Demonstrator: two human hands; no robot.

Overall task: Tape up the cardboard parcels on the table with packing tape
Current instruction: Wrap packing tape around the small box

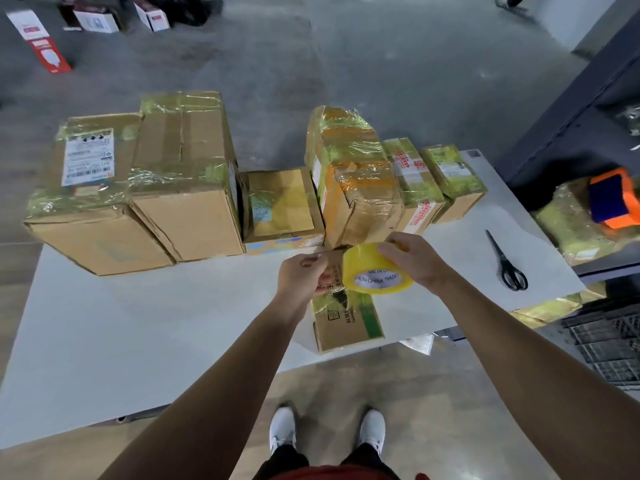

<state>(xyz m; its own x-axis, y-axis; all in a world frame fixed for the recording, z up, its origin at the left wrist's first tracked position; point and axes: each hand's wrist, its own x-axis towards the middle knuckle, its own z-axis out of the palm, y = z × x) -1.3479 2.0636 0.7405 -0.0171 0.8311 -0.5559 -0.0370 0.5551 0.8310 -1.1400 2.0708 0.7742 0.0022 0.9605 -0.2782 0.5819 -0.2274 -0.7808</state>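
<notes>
A white surface (104, 323) is lined with taped boxes (187, 202) at the back. A small box (346, 327) by the front edge is pinched at its top by the left hand (303, 277), maybe with the tape end. The yellow tape roll (377, 271) is gripped over it by the right hand (414, 263). Scissors (507, 265) are laid further right.

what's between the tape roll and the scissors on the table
Head view: only the right hand gripping the tape roll, then bare white table up to the scissors.
</notes>
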